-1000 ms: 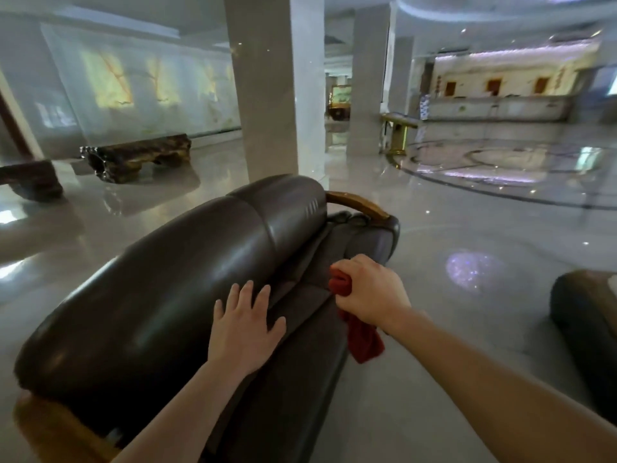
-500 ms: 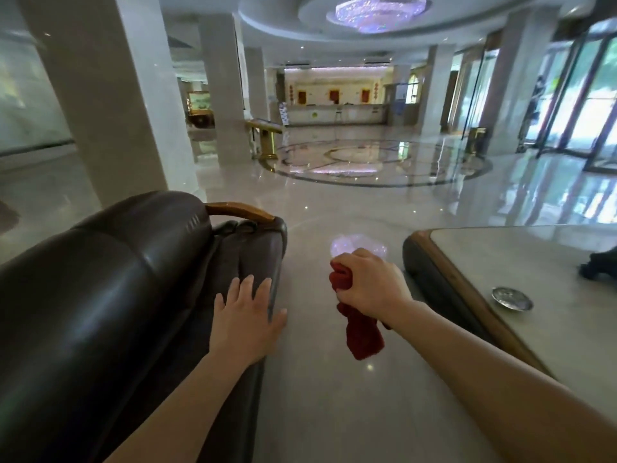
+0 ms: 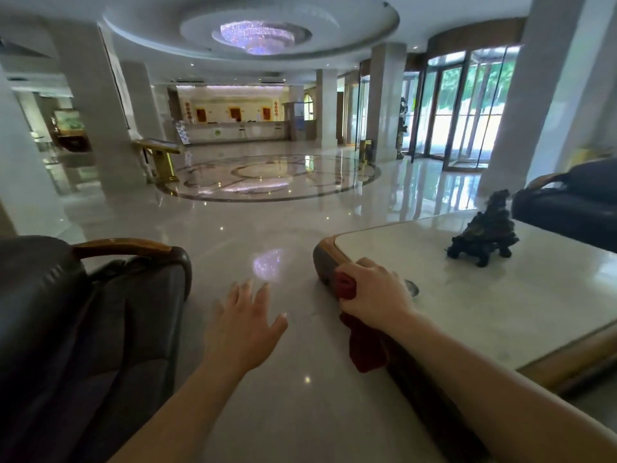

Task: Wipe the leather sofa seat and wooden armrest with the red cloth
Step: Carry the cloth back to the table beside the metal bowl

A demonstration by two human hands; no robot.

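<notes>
Cloth (image 3: pixel 364 349), red, hangs lengthwise down from the right hand (image 3: pixel 374 295), fingers clamped round it, top end hidden; left hand (image 3: pixel 243 329) hovers, fingers spread, beside the sofa (image 3: pixel 83 329), cropped.

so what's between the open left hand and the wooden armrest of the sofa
Head view: only bare, glossy marble floor lies between the left hand and the wooden armrest. The red cloth is in the right hand, over by the table.

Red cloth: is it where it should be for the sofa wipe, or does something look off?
Off. The right hand grips the red cloth against the coffee table edge, not the sofa. The left hand hovers open over floor.
</notes>
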